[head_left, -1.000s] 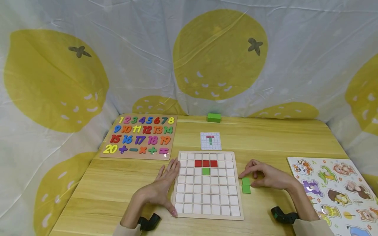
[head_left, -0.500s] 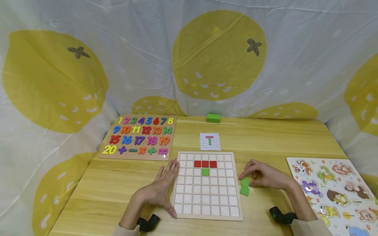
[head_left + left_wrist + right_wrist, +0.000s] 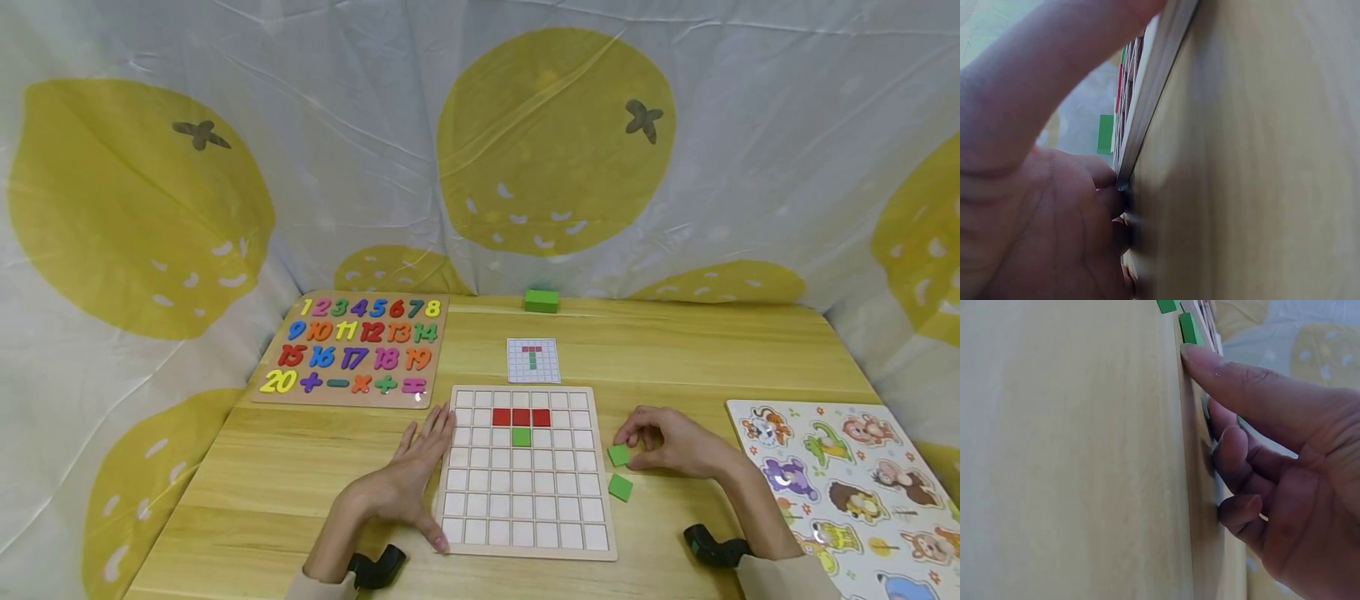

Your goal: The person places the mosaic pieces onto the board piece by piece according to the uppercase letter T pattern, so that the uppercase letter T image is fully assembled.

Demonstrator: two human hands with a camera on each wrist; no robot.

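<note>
A wooden grid board [image 3: 444, 467] with white squares lies in the middle of the table, bearing three red square tiles [image 3: 521, 417] in a row and one green tile [image 3: 521, 437] below them. Along its left edge rests my left hand [image 3: 401, 487], fingers spread and thumb at the lower corner. To the board's right, my right hand [image 3: 675, 442] pinches a green square tile [image 3: 618, 455] between thumb and index finger. In the right wrist view the thumb tip meets that tile's side [image 3: 1187, 328], with the index fingertip hidden. A second loose green tile [image 3: 620, 487] lies just nearer.
Behind the board lies a small pattern card [image 3: 533, 360] showing a red and green T. A green block [image 3: 542, 301] stands at the back. A number puzzle [image 3: 356, 400] is at the left, an animal puzzle [image 3: 810, 425] at the right.
The two loose green tiles, touching before, are now apart. The far one has turned and shifted away with my right fingers; the near one sits tilted. My left hand stays put.
</note>
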